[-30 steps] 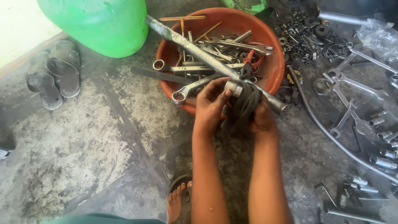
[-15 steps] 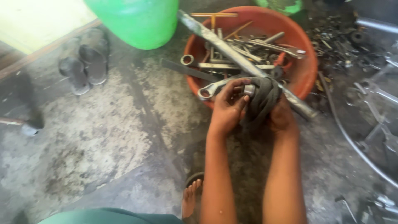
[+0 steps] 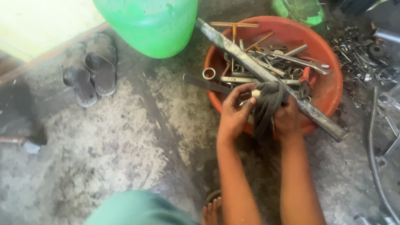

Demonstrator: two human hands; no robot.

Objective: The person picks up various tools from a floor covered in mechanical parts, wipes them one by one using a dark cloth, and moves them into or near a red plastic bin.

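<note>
Both hands are working at centre right of the frame, over the near rim of the red basin (image 3: 329,89). The left hand (image 3: 235,114) is curling its fingers closed around a small metal piece (image 3: 255,94); only the pale tip of the piece is showing between the fingertips, so its kind cannot be told. The right hand (image 3: 287,118) is gripping a dark grey rag (image 3: 266,106), fingers wrapped shut into the cloth, the rag hanging down between the two hands and touching the metal piece.

The basin is holding a heap of spanners (image 3: 250,79) and other steel tools. A long grey metal bar (image 3: 266,75) is lying diagonally across the basin, running from upper centre down to lower right, passing just behind the rag and overhanging the rim at both ends.

A green plastic container (image 3: 150,23) is standing at top centre, just beside the basin. A pair of grey sandals (image 3: 89,68) is lying at upper left on the concrete floor (image 3: 104,154). Loose nuts and bolts (image 3: 358,50) are scattered at upper right. A bare foot (image 3: 212,210) is showing at bottom centre.
</note>
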